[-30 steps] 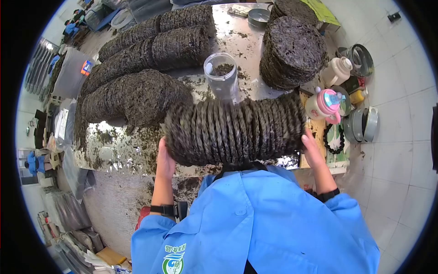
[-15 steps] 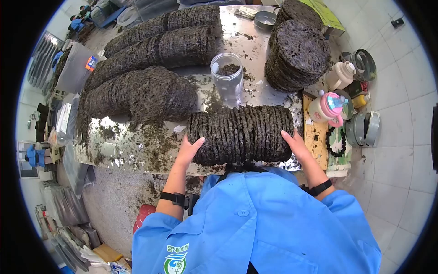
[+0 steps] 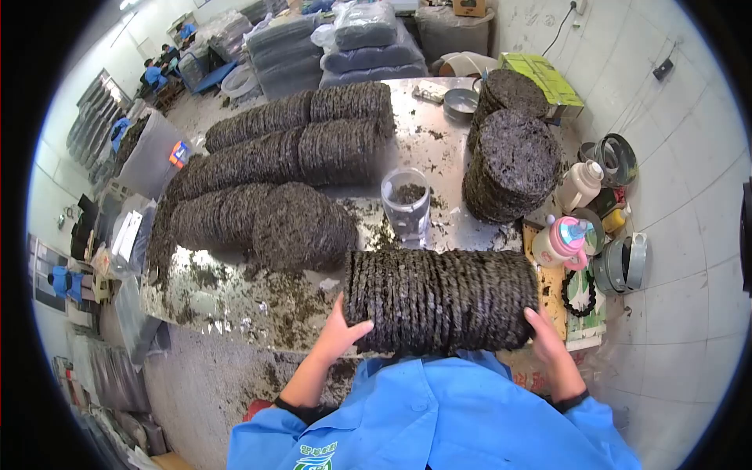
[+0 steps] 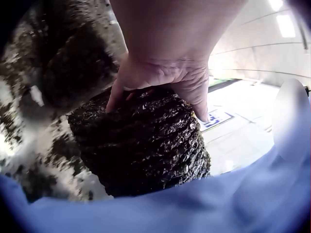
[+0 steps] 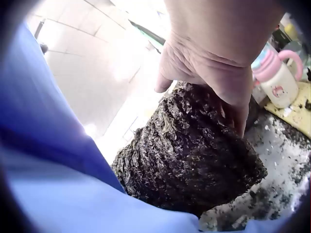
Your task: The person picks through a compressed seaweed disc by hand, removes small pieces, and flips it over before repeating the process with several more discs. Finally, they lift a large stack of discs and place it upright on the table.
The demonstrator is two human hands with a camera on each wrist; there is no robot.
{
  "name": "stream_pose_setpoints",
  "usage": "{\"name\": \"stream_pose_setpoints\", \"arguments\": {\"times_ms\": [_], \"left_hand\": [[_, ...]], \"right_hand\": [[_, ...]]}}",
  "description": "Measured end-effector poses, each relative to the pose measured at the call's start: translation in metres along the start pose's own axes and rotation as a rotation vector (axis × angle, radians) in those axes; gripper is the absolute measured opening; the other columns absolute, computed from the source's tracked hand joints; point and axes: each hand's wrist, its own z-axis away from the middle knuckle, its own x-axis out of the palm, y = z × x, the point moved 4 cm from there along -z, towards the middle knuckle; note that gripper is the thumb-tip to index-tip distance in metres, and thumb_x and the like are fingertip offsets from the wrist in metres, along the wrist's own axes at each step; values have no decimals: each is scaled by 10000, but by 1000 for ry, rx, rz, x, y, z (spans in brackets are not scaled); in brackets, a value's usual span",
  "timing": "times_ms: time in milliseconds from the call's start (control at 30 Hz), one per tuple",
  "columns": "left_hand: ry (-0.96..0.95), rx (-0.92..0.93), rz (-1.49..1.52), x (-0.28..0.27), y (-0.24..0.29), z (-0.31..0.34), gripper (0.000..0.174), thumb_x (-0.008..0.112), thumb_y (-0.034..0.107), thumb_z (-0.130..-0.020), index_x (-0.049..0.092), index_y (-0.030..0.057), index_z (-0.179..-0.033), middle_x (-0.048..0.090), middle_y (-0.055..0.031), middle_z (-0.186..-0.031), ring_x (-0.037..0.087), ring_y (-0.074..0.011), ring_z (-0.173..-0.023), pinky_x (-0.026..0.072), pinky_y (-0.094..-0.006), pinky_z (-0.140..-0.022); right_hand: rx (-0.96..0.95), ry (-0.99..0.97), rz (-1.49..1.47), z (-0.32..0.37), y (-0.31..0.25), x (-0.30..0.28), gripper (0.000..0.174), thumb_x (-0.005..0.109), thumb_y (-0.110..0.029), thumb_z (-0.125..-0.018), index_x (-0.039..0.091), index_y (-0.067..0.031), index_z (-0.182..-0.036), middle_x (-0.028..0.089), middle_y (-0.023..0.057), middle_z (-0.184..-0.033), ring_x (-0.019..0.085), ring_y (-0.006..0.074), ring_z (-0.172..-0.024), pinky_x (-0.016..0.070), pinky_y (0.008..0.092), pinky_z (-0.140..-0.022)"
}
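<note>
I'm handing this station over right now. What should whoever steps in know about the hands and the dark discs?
Left hand: flat against the left end of the row of dark discs.
Right hand: flat against its right end.
The row lies on its side at the near edge of the metal table, pressed between both palms.
Done: longer rows lie at the far left, an upright stack at the far right.
To do, probably: set this row with the others. Mind the clear jar just behind it.

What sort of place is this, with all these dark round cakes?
Probably a dried seaweed packing workshop: a row of pressed discs lies on a littered metal table, more rows beside it, filled bags stacked behind.
</note>
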Motion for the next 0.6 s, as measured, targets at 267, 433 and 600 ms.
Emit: {"name": "stream_pose_setpoints", "arguments": {"times_ms": [267,433,600], "left_hand": [[198,618,-166,-167,235,6,1168,842,480,-546,231,-63,-1381,448,-136,-1275,442,-234,-1186,347,-354,-1018],[285,1001,-710,-195,410,-25,1058,751,524,-631,284,-64,-1376,472,-164,-1289,465,-241,-1185,318,-363,-1039],[119,1227,-953,-131,491,-124,846,714,297,-634,379,80,-1381,444,-133,-1368,425,-246,-1261,302,-355,-1064]], "right_hand": [[-483,-181,-229,0,-150,97,660,502,-425,-912,281,-38,-1399,369,88,-1408,341,230,-1302,234,408,-1090],[-391,-386,-431,-117,-198,184,548,470,-407,-937,332,-128,-1389,383,63,-1411,344,232,-1290,220,440,-1092],[-260,-296,-766,-256,-186,213,599,530,-501,-881,356,-193,-1363,408,42,-1399,363,237,-1282,255,449,-1045]]}}
